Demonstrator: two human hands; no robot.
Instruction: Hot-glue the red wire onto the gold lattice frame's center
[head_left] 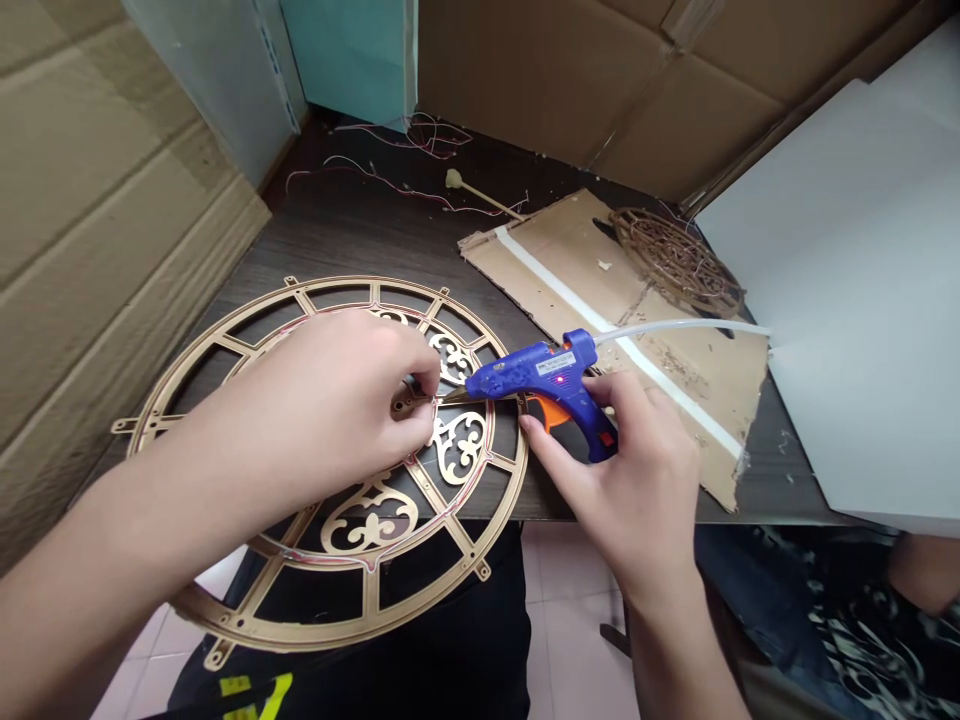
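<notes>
A round gold-coloured frame (255, 627) with spokes and scrollwork panels lies tilted at the table edge, its near part over my lap. Thin red and white wire (300, 556) runs along its inner ring. Over the frame's centre my left hand (367, 385) is closed, thumb and forefinger pinched; what they hold, if anything, is hidden. My right hand (645, 470) grips a blue hot glue gun (536, 370) with an orange trigger (553, 412) and a lit red light. Its nozzle points left, close to my left fingertips. A clear glue stick (682, 324) extends from its back.
Right of the frame, a cardboard sheet (555, 265) carries a smaller brown openwork disc (675, 260). Loose wires (405, 190) and a stick with a knobbed end (480, 195) lie behind. Cardboard walls (540, 80) and a white box (840, 280) enclose the table. Another person's arm (926, 572) shows at right.
</notes>
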